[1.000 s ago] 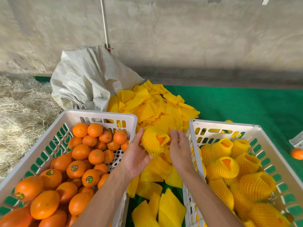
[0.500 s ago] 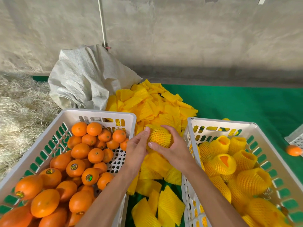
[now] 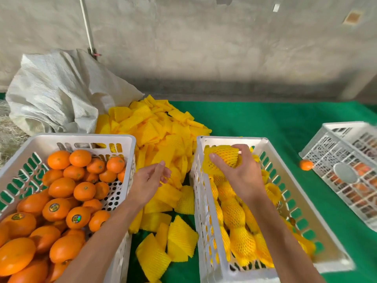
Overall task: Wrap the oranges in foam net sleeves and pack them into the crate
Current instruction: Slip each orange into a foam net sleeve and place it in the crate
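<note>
Green matting (image 3: 265, 123) covers the floor below a bare concrete wall (image 3: 204, 48). Over the far end of the right crate (image 3: 199, 180), the right hand (image 3: 242, 176) has its grip clamped on a wrapped orange (image 3: 221, 159). Between the two crates, the left hand (image 3: 149, 180) hangs loose and empty above the foam sleeves (image 3: 159, 127), beside the left crate (image 3: 130, 139) of bare oranges (image 3: 61, 186).

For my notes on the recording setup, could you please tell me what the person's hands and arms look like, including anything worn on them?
Both arms are bare to the frame's lower edge, with no sleeves showing. The left hand and right hand wear no gloves, and no rings, watch or bracelets are visible. No markings show on either forearm.
</note>
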Demonstrator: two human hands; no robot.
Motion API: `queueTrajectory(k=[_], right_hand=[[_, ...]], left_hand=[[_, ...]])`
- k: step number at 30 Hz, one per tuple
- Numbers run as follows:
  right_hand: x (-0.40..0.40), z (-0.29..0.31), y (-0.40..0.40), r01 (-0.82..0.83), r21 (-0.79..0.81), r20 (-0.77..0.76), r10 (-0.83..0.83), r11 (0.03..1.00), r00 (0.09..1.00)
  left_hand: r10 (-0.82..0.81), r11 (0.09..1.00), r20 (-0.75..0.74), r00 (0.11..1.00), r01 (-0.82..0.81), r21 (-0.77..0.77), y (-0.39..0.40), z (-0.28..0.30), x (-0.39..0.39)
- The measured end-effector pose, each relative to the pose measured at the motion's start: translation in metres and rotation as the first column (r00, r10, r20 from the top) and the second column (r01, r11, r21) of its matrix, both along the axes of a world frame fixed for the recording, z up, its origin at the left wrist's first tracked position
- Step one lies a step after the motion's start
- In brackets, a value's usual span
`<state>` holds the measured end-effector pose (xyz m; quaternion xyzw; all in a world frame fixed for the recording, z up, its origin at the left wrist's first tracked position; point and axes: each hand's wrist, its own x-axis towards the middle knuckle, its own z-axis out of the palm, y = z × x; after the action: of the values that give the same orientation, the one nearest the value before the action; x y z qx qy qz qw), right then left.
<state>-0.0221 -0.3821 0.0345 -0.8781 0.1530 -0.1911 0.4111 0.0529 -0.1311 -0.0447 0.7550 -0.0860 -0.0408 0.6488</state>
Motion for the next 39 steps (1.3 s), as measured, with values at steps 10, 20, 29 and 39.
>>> queueTrajectory(k=[10,20,29,39], right_hand=[[-0.069,-0.055,-0.076,-0.075,-0.332,-0.334,-0.043,0.94,0.942],[-0.04,-0.081,-0.083,-0.293,-0.472,-0.607,-0.065,0.832,0.792],[-0.041,-0.085,-0.082,-0.248,-0.499,-0.579,-0.107,0.83,0.808],[-0.016,-0.044,-0.035,-0.043,-0.567,-0.163,-0.061,0.823,0.985]], left_hand=[[-0.306,0.854,-0.225,0.925,0.371,0.365,0.006,-0.019,-0.006],[-0.326,0.608,-0.544,0.773,0.612,0.506,0.012,-0.04,0.002],[-0.296,0.58,-0.596,0.747,0.636,0.509,0.014,-0.046,0.003],[-0.377,0.471,-0.518,0.768,0.64,0.607,0.006,-0.041,-0.007]])
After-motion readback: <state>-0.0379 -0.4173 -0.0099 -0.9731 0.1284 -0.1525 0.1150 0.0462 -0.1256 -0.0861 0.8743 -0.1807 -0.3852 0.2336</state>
